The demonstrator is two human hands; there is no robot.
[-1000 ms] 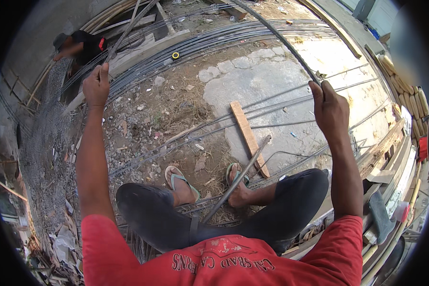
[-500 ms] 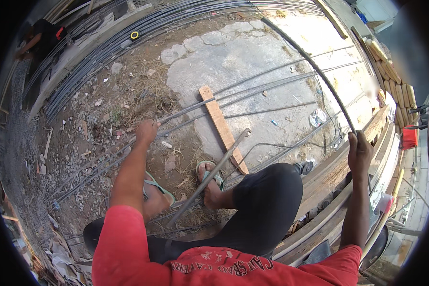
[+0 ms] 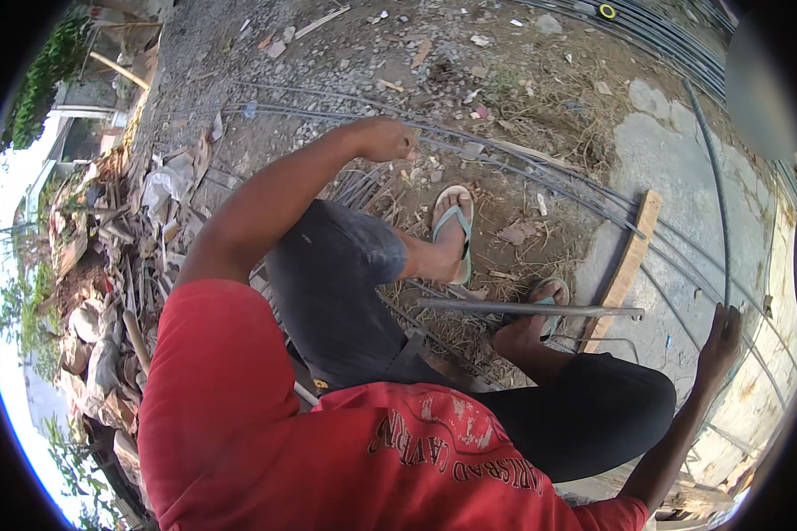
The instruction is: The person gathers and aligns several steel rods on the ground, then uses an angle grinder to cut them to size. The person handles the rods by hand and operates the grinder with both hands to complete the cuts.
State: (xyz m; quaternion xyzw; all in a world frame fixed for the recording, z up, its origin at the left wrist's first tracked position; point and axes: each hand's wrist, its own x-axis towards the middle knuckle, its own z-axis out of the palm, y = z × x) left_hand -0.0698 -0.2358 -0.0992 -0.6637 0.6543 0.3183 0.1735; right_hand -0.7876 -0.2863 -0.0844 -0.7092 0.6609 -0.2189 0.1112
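A: Far left of the feet, left hand point(image 3: 388, 139) was closed in a fist on the thin steel rods point(image 3: 505, 168) lying on the dirt; arm stretched out nearly straight, knuckles up.

B: Rod axis?

A: Ran from the fist rightward and slightly nearer, across the ground toward the wooden plank point(image 3: 630, 257); so the rods lay under the left hand and extended away to its right.

B: Right hand?

A: Right hand point(image 3: 720, 336) was low at the right edge, fingers wrapped round a long curved rebar point(image 3: 715, 177); that bar arced away from the hand toward the far right; arm hung down, elbow slightly bent.

B: Which hand was nearer the rod bundle?

A: Left, clearly; right was well apart, past the plank.

B: Anything between them?

A: Metal pipe point(image 3: 531, 309) lay crosswise just beside the sandalled feet point(image 3: 454, 232); neither hand touched it.
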